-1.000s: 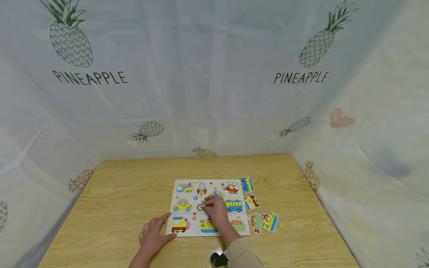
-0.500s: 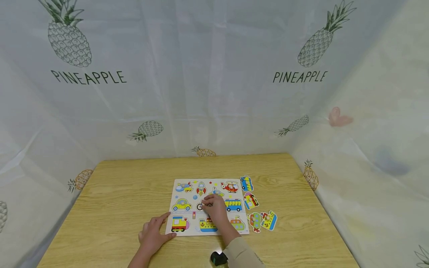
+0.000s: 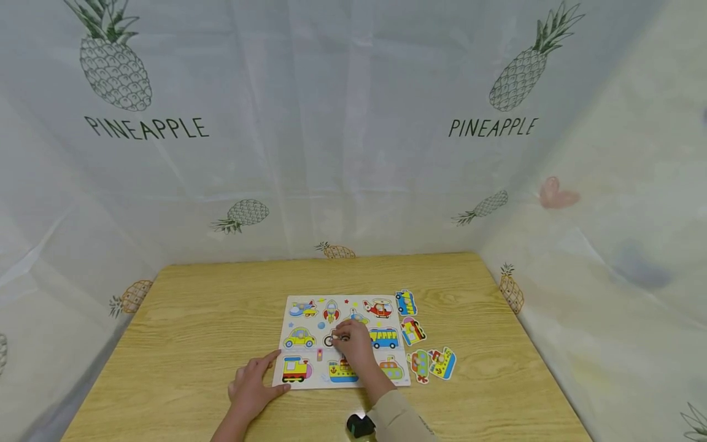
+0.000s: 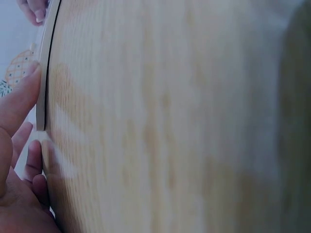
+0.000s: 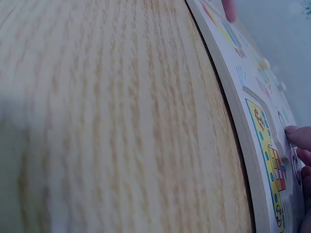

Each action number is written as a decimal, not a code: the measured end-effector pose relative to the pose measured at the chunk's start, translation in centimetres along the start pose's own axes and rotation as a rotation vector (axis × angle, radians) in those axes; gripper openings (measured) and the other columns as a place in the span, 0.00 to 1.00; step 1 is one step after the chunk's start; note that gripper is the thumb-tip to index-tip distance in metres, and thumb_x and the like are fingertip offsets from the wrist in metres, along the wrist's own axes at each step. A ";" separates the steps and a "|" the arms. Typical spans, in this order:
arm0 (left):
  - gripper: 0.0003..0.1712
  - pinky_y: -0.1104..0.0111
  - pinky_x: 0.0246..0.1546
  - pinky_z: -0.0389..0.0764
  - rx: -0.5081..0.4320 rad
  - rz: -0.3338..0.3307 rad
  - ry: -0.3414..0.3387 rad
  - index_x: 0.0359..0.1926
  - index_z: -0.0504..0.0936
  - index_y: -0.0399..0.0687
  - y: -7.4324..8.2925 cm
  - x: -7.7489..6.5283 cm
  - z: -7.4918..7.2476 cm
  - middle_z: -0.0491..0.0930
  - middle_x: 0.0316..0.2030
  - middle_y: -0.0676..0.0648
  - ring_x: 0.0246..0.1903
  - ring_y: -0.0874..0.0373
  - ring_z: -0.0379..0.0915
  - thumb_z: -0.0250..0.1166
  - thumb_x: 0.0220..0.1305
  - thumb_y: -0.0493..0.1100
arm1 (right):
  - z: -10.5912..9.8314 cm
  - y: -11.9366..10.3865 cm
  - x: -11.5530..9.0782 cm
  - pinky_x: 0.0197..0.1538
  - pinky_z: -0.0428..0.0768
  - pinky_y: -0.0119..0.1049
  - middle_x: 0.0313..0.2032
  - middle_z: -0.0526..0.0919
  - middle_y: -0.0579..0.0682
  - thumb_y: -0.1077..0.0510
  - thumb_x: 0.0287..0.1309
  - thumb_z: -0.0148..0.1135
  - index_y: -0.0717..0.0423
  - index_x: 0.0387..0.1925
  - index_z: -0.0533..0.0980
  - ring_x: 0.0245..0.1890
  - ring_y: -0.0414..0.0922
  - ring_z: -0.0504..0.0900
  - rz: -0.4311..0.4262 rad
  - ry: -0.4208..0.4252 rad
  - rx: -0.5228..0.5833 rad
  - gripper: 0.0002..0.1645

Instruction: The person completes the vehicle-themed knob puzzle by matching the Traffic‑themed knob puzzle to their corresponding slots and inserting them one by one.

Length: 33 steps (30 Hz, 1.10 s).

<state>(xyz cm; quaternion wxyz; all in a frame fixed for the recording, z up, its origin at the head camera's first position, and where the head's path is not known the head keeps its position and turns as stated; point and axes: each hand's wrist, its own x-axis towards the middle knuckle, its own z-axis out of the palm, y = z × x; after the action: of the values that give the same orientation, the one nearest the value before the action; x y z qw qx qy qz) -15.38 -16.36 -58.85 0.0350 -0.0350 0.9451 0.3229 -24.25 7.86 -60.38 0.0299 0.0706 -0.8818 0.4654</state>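
A wooden peg puzzle board [image 3: 320,383] with vehicle pictures lies on the table. My left hand [image 3: 252,383] spans its near left corner, thumb on the front edge and index finger at the left side. In the left wrist view the thumb [image 4: 22,99] lies against the board's edge. My right hand [image 3: 356,347] reaches over the middle row and pinches a puzzle piece with wheels [image 3: 329,339], mostly hidden under the fingers. In the right wrist view its fingertips [image 5: 296,136] are low over the board, beyond the ship recess [image 5: 267,150].
Right of the board lie a bus piece [image 3: 405,302], a train piece [image 3: 413,331], a submarine piece [image 3: 420,366] and a ship piece [image 3: 444,363]. A small black object [image 3: 360,425] is by the right sleeve [image 3: 400,420]. Pineapple-printed curtains [image 3: 353,153] surround the table [image 3: 193,337].
Both hands stay in nearly the same place. The whole head view shifts very slightly; the board and loose pieces keep their places.
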 end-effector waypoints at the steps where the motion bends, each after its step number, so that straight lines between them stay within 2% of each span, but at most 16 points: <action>1: 0.49 0.48 0.39 0.59 0.001 0.000 0.000 0.66 0.72 0.56 0.0 0.0 0.0 0.72 0.51 0.44 0.51 0.38 0.62 0.78 0.41 0.60 | -0.1 0.0 -0.1 0.52 0.74 0.44 0.38 0.80 0.41 0.62 0.49 0.75 0.54 0.34 0.87 0.46 0.47 0.76 -0.014 -0.001 -0.002 0.08; 4: 0.49 0.49 0.39 0.59 0.004 -0.003 -0.002 0.66 0.72 0.56 -0.1 -0.1 0.1 0.72 0.51 0.44 0.52 0.38 0.62 0.78 0.41 0.60 | -0.4 -0.3 -0.2 0.48 0.76 0.41 0.38 0.80 0.42 0.62 0.50 0.75 0.54 0.34 0.86 0.44 0.45 0.77 -0.007 -0.021 0.016 0.07; 8: 0.49 0.49 0.39 0.59 0.008 -0.005 -0.002 0.66 0.73 0.55 -0.2 -0.1 0.2 0.73 0.50 0.44 0.51 0.38 0.62 0.79 0.41 0.60 | -1.3 -0.6 -0.1 0.40 0.76 0.36 0.36 0.79 0.43 0.61 0.52 0.73 0.53 0.36 0.85 0.37 0.42 0.75 0.098 -0.058 0.116 0.08; 10: 0.49 0.49 0.39 0.59 0.008 -0.004 -0.003 0.66 0.73 0.56 -0.2 -0.1 0.2 0.73 0.50 0.44 0.51 0.38 0.62 0.78 0.41 0.61 | -2.1 -0.5 0.0 0.38 0.75 0.35 0.36 0.79 0.44 0.61 0.53 0.73 0.53 0.38 0.85 0.35 0.42 0.75 0.146 -0.056 0.174 0.09; 14: 0.49 0.49 0.39 0.59 0.007 -0.004 -0.001 0.66 0.73 0.56 -0.2 -0.1 0.2 0.72 0.51 0.44 0.51 0.39 0.62 0.78 0.41 0.61 | -3.9 -0.1 0.3 0.36 0.75 0.36 0.37 0.80 0.48 0.63 0.53 0.72 0.58 0.40 0.85 0.33 0.43 0.75 0.181 -0.017 0.244 0.11; 19: 0.49 0.49 0.39 0.59 0.005 -0.005 0.002 0.66 0.73 0.56 -0.2 -0.1 0.2 0.72 0.51 0.43 0.51 0.39 0.62 0.78 0.41 0.61 | -6.2 1.1 0.7 0.32 0.74 0.36 0.33 0.79 0.50 0.64 0.53 0.71 0.59 0.41 0.84 0.31 0.44 0.74 0.208 0.014 0.236 0.12; 24: 0.49 0.49 0.39 0.59 0.012 -0.012 -0.004 0.66 0.73 0.56 -0.2 -0.1 0.2 0.72 0.51 0.43 0.51 0.39 0.62 0.78 0.41 0.61 | -8.0 2.8 1.0 0.35 0.76 0.36 0.35 0.80 0.50 0.64 0.55 0.70 0.61 0.43 0.83 0.33 0.45 0.76 0.241 0.034 0.263 0.12; 29: 0.49 0.49 0.39 0.60 0.018 -0.015 -0.011 0.66 0.72 0.56 -0.2 -0.1 0.2 0.72 0.52 0.42 0.51 0.39 0.62 0.78 0.41 0.61 | -9.8 4.0 1.6 0.35 0.76 0.36 0.34 0.81 0.50 0.64 0.54 0.70 0.61 0.41 0.84 0.33 0.44 0.77 0.229 0.108 0.208 0.11; 33: 0.49 0.49 0.38 0.60 0.022 -0.006 -0.007 0.66 0.72 0.56 -0.2 0.0 0.2 0.72 0.52 0.43 0.51 0.39 0.62 0.78 0.41 0.61 | -11.1 4.7 2.0 0.34 0.75 0.35 0.35 0.82 0.54 0.66 0.56 0.69 0.66 0.42 0.83 0.34 0.46 0.76 0.228 0.183 0.253 0.12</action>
<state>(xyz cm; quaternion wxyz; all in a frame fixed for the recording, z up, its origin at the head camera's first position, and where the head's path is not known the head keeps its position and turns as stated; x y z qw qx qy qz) -15.38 -16.41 -59.09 0.0397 -0.0365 0.9484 0.3123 -27.06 19.44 -57.74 0.0479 -0.0694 -0.8122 0.5773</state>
